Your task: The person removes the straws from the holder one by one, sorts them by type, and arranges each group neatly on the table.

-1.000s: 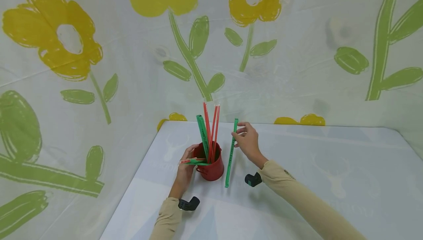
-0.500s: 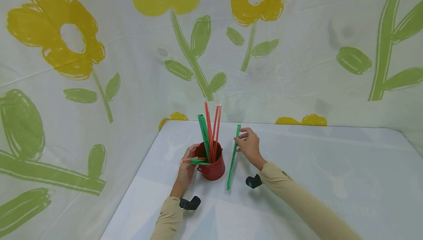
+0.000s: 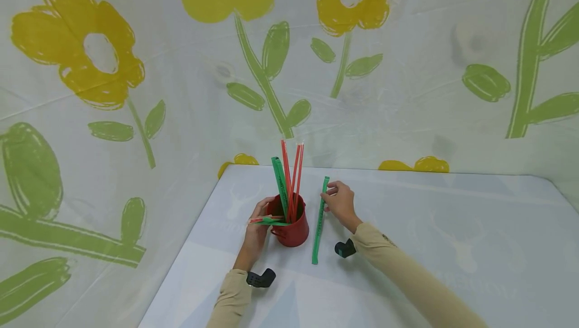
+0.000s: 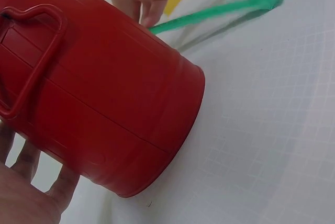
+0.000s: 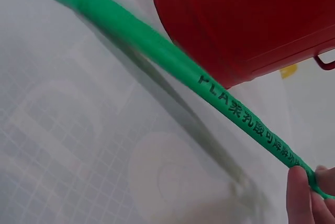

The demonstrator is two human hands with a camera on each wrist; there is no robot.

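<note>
My left hand (image 3: 256, 232) holds a red metal bucket (image 3: 295, 235) from its left side, fingers spread along the wall in the left wrist view. Inside the bucket lean red straws (image 3: 286, 167) in clear wrappers and green-wrapped straws (image 3: 279, 177). A few more wrapped straws (image 3: 267, 221) stick out sideways over the rim, above my left hand. To the right of the bucket, my right hand (image 3: 343, 204) pinches a single green paper-wrapped straw (image 5: 172, 62) near its far end. Dark print runs along that wrapper. The straw slants close over the table, its shadow beside it in the right wrist view.
A white table (image 3: 429, 247) with faint printed patterns spreads under both hands. Behind it and on the left hangs a pale cloth (image 3: 407, 107) printed with yellow flowers. Each wrist wears a black camera mount (image 3: 261, 279).
My right hand has come down and slightly toward me, carrying the green straw lower over the table. My left hand keeps its hold on the bucket.
</note>
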